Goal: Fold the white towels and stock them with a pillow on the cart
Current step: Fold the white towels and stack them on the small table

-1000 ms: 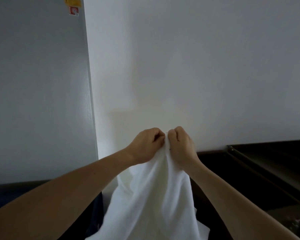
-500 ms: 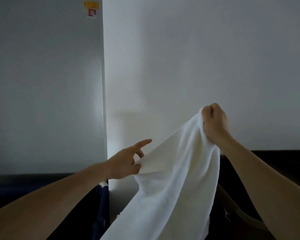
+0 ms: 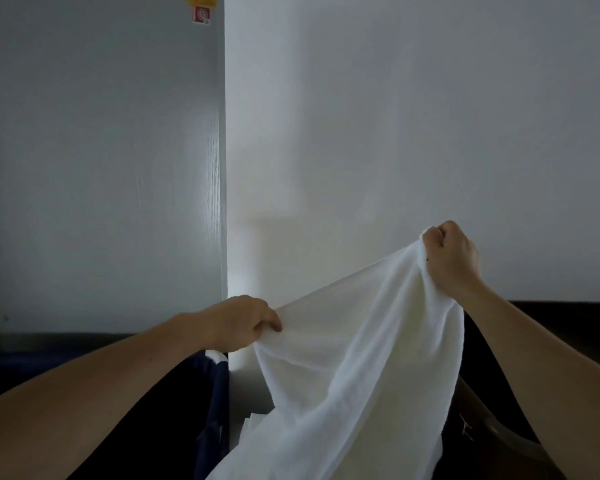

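Note:
A white towel (image 3: pixel 354 368) hangs in front of me, held up in the air by both hands. My right hand (image 3: pixel 452 258) grips one top corner, raised high at the right. My left hand (image 3: pixel 243 322) pinches the top edge lower down at the centre. The edge runs taut and slanted between the two hands. The rest of the towel drapes down past the bottom of the frame. No pillow or cart is plainly visible.
A grey door or panel (image 3: pixel 101 168) fills the left, a white wall (image 3: pixel 413 116) the right. A dark blue fabric bag or bin (image 3: pixel 213 403) sits below my left arm. Dark furniture (image 3: pixel 551 323) lies at the lower right.
My hands started together at one point of the towel and have moved apart. My left hand opened, slid along the edge and now pinches it; the right hand rose to the right.

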Tool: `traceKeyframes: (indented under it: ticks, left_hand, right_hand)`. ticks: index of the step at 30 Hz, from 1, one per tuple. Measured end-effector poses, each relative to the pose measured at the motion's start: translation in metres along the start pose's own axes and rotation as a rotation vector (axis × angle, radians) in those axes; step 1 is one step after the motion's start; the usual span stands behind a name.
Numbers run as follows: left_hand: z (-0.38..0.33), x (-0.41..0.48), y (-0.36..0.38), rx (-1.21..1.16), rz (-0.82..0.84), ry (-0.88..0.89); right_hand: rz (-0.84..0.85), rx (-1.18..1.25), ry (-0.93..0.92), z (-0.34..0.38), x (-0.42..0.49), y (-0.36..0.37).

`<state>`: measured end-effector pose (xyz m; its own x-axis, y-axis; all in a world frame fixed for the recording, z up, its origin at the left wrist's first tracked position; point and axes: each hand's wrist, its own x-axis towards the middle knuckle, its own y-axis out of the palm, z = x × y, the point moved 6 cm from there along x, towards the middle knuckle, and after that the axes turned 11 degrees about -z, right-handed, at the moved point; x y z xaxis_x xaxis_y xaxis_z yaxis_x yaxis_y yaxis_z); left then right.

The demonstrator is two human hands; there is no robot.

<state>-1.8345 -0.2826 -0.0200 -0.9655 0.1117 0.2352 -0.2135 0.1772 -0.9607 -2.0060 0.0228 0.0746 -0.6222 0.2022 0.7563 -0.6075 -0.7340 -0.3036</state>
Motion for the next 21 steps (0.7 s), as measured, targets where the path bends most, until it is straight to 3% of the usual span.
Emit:
traceKeyframes:
  ticks: [7,11,16,21]
  left_hand:
    - [0.025,-0.005,0.024,-0.064,0.140,-0.086]
    - [0.056,-0.017,0.010,-0.370,-0.185,-0.259]
    - [0.070,-0.018,-0.017,-0.346,-0.537,-0.401]
    - [0.073,-0.027,-0.030,-0.832,-0.707,-0.465]
  right_hand:
    - [-0.023,-0.018,0.049,-0.010,0.004,-0.011]
    - [-0.022,-0.054,0.064,-0.021,0.007,-0.017]
    - [-0.007,-0.054,0.047,-0.012,0.000,-0.008]
    - [-0.020,-0.041,0.070,-0.010,0.001,-0.006]
